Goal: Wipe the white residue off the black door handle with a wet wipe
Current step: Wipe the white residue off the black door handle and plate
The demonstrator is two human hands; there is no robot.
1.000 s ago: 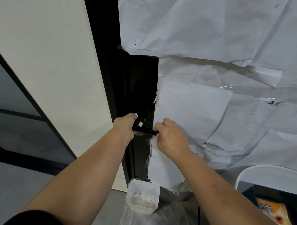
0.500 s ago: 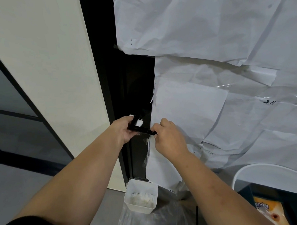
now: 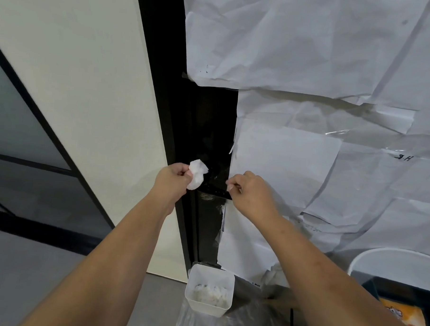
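A black door handle (image 3: 214, 191) sticks out horizontally from the black door strip, with white smears on the door just below it. My left hand (image 3: 172, 179) holds a crumpled white wet wipe (image 3: 196, 174) just above and left of the handle's inner end; the wipe's lower edge is close to the handle. My right hand (image 3: 251, 192) grips the handle's outer end, fingers closed around it, hiding that end.
White paper sheets (image 3: 312, 56) taped over the door fill the right side. A cream wall panel (image 3: 76, 95) stands at left. Below the handle sits a white plastic tub (image 3: 209, 289) with white stuff inside. A white bucket rim (image 3: 397, 257) is at lower right.
My left hand has lifted off the handle and drawn slightly left, so the white wipe now shows bunched above the handle. My right hand stays on the handle's end.
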